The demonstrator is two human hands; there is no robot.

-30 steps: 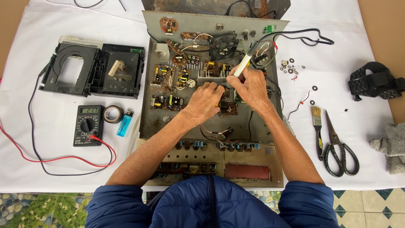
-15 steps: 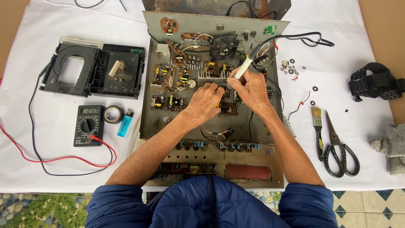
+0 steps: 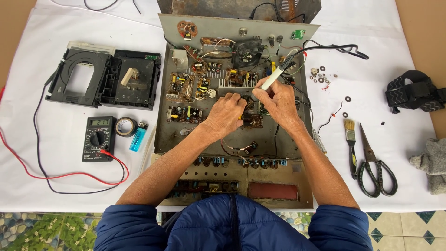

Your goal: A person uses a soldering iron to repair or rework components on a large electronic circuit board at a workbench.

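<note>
Right hand [image 3: 278, 100] closed around soldering iron [image 3: 278, 73], pen-style grip, probably for fine control. Iron in middle of open chassis [image 3: 186, 135]; long axis diagonal, cord end up-right, tip down-left, hidden by fingers. Left hand [image 3: 227, 114] curled on small circuit board [image 3: 253, 120], likely steadying it. 2 hands nearly touching.

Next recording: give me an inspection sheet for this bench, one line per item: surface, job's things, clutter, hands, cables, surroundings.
Surface: white cloth over the table.
Job's things: open amplifier chassis with circuit boards; white-handled soldering iron.
Clutter: disc drive unit, multimeter, tape roll, blue lighter, brush, scissors, washers, black strap, grey rag.
Hands: left hand rests on a board; right hand grips the iron.
Cables: red and black meter leads; black iron cord.
Surroundings: tiled floor, brown ground.
</note>
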